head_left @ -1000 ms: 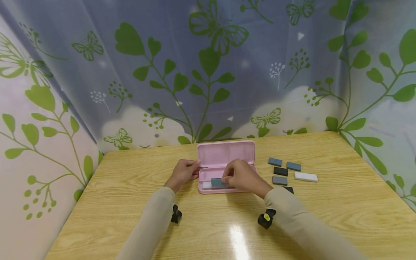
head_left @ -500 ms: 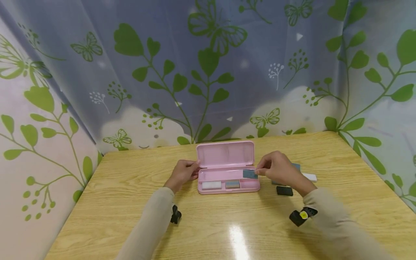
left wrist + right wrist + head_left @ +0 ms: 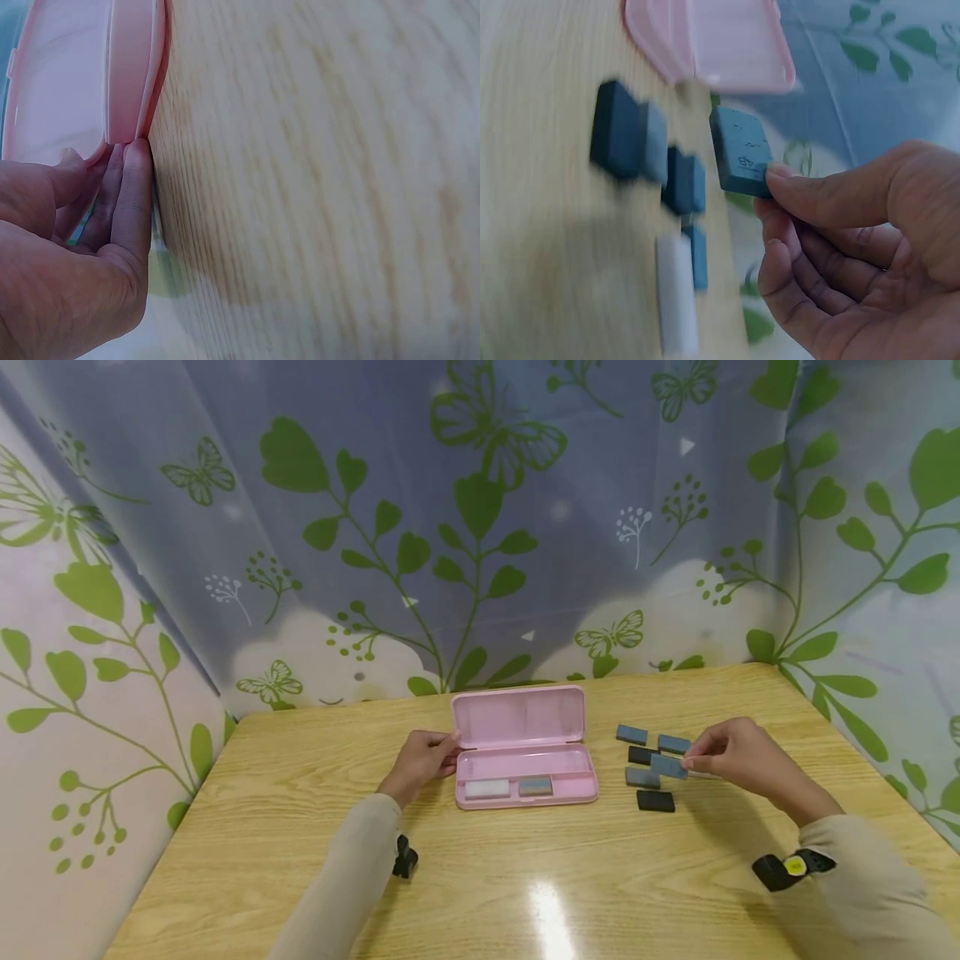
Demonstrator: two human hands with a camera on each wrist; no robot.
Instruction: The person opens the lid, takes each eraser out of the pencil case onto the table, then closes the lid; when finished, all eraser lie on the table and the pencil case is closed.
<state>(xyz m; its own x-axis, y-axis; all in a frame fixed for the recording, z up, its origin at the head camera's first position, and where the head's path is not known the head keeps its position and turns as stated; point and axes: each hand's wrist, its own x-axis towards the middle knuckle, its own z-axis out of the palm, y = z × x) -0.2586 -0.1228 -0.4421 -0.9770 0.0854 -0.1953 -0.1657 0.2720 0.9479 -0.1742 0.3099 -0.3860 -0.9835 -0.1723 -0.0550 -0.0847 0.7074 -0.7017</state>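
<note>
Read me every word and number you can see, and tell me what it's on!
"4B": on the blue block pinched in the right hand.
Other marks on that block: too small and blurred to read.
Yellow spot by the right wrist: too blurred to tell if it says anything.

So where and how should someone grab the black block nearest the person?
Probably pinch the black block by both short ends, from above: it lies flat on the table, a grey block close to its far long side and nothing beside either end.
</note>
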